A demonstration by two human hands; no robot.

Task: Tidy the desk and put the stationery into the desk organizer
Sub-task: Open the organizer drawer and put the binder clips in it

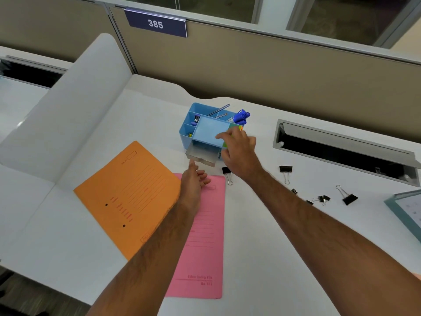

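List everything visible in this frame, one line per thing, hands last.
desk organizer: 1, light blue, desk centre, clear drawer pulled out
markers: several, blue, organizer's back right compartment
sticky notes: 1 stack, multicoloured, at organizer's right edge under right hand
orange folder: 1, left of pink folder
pink folder: 1, desk front, partly under orange folder
binder clips: at least 5, black, loose on desk right of organizer
number sign: 1, navy, reads 385, on partition
left hand: open, near drawer
right hand: grips sticky notes

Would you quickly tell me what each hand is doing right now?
Left hand: open, holding nothing.
Right hand: holding the sticky notes at the organizer.
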